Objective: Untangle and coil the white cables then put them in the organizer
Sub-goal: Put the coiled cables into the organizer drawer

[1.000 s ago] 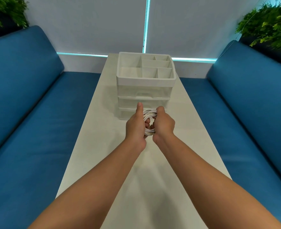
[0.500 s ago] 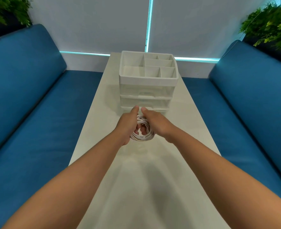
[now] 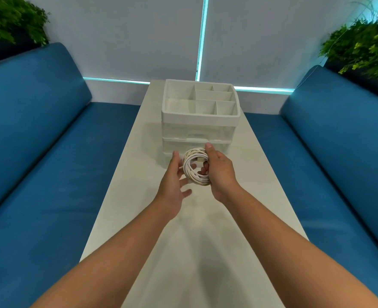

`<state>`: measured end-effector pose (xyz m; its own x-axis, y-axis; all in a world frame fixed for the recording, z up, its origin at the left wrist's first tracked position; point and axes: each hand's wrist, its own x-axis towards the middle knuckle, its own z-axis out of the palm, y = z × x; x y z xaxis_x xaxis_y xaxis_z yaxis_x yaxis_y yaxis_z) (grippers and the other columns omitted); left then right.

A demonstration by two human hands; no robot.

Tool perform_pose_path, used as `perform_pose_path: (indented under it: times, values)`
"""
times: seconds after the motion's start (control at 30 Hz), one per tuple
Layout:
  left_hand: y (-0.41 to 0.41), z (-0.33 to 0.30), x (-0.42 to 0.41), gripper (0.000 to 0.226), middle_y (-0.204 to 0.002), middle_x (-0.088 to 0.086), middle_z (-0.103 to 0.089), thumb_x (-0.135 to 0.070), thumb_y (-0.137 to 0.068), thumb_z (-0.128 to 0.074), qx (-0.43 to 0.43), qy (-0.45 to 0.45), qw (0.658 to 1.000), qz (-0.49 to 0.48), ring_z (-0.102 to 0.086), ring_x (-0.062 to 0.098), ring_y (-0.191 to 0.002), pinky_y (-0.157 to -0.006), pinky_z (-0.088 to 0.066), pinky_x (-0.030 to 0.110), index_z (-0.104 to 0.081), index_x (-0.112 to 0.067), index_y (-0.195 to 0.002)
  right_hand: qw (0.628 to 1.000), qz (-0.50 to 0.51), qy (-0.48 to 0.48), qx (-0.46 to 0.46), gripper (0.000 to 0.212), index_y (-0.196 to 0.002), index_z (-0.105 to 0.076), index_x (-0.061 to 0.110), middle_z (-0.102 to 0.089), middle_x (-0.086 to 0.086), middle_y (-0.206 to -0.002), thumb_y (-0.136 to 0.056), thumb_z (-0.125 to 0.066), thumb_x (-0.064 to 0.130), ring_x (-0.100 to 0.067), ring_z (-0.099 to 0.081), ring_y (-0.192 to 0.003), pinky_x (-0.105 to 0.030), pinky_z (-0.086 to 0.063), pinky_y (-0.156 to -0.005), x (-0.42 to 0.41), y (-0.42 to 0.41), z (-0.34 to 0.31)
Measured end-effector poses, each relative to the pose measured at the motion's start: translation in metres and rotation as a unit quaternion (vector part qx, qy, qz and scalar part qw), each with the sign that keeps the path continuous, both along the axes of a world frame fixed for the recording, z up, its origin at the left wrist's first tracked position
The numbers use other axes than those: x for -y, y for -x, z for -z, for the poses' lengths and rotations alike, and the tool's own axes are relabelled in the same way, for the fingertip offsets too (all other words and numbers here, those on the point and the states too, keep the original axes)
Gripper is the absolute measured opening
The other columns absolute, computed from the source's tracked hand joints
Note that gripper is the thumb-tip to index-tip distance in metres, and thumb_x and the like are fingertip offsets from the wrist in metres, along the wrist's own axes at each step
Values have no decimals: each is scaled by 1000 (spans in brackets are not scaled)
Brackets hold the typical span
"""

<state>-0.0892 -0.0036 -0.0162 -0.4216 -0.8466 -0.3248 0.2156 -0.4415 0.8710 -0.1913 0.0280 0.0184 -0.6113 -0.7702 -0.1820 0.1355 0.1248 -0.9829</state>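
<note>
The white cable (image 3: 195, 166) is wound into a tight round coil of several loops, held up over the middle of the table (image 3: 205, 252) and just in front of the organizer's lowest drawer. The right hand (image 3: 220, 172) holds it: the thumb lies over the top of the coil and the fingers curl in through its centre, so the right side of the bundle is pinched between them (a small connector end seems to sit near those fingers, though it is too blurred to be sure). The left hand (image 3: 174, 185) is beside the coil on its left, fingers spread and relaxed, holding nothing; whether its fingertips touch the loops cannot be told. The organizer (image 3: 200, 121) stands toward the table's far end, centred between the long edges, with a white top tray split into several open compartments over two clear drawers. The table is a long pale slab running away from the viewer to a pale wall with thin cyan light strips. Blue cushioned benches (image 3: 39, 163) flank both long edges, and green plants (image 3: 361, 47) fill the upper corners behind them.
</note>
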Motion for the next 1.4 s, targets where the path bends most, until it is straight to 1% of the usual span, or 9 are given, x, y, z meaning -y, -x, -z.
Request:
perform_pose_path:
  times: [0.17, 0.33, 0.47, 0.6, 0.83, 0.97, 1.17, 1.3, 1.4]
  values:
    - [11, 2, -15, 90, -124, 17, -67, -83, -82, -37, -165, -172, 969, -58, -63, 34, -115, -101, -47, 50, -58, -9, -129, 998, 53, 28, 30, 40, -83, -61, 13, -50, 2, -54, -97, -48, 48, -12, -54, -52, -27, -46, -58, 3, -10, 1]
    - [15, -9, -15, 98, -129, 16, -65, -85, -77, -39, -225, -151, 962, -30, -63, 26, -119, -106, -46, 38, -60, -6, -131, 996, 74, 34, 32, 39, -89, -64, 11, -58, 3, -59, -98, -47, 44, -11, -58, -55, -29, -50, -64, 3, -19, 13]
    - [18, -10, -16, 84, -123, 13, -69, -74, -75, -53, -179, -83, 980, -34, -65, 24, -116, -106, -46, 37, -65, -7, -125, 996, 85, 37, -12, 39, -90, -67, 11, -69, 1, -74, -100, -45, 42, -11, -66, -69, -27, -53, -69, 3, -18, 19]
    - [19, -8, -14, 58, -114, 6, -73, -60, -90, -52, -72, -4, 995, -63, -71, 18, -104, -87, -54, 31, -60, -17, -126, 998, 42, 44, 14, 36, -96, -69, 12, -72, -1, -79, -100, -46, 39, -11, -68, -71, -21, -50, -62, 3, -17, 22]
    - [9, 5, 2, 41, -107, 4, -75, -53, -93, -56, 9, 35, 997, -62, -72, 19, -101, -99, -52, 43, -67, -20, -115, 995, -59, 34, 78, 42, -106, -69, 13, -73, -9, -105, -100, -43, 45, -22, -70, -99, -33, -54, -89, 4, -12, 32]
    - [6, 8, 6, 31, -108, 5, -73, -47, -99, -50, 27, 65, 996, -58, -71, 17, -100, -95, -54, 36, -65, -23, -112, 996, -84, 10, 41, 35, -114, -62, 8, -71, -13, -109, -96, -54, 36, -28, -68, -103, -41, -53, -95, 6, -4, 38]
    - [0, 15, 13, 41, -112, -1, -71, -54, -100, -39, 101, 102, 989, 26, -67, 14, -105, -95, -51, 32, -62, -27, -120, 993, -109, -8, -38, 35, -109, -66, 6, -73, -15, -100, -97, -52, 37, -30, -70, -94, -41, -54, -82, 5, 11, 42]
    - [-13, 12, 25, 34, -106, 0, -67, -38, -104, -42, 117, 133, 974, 137, -58, 12, -85, -71, -46, 25, -59, -17, -125, 988, -126, -31, -86, 33, -107, -67, 6, -73, -14, -97, -97, -53, 35, -24, -69, -83, -36, -54, -77, 3, 24, 43]
    - [-20, 13, 31, 29, -119, 6, -67, -26, -104, -45, 103, 115, 971, 184, -66, 19, -101, -83, -55, 29, -54, -17, -131, 980, -170, -51, -91, 32, -104, -68, 5, -70, -9, -80, -98, -53, 32, -18, -65, -69, -27, -51, -63, -1, 30, 40]
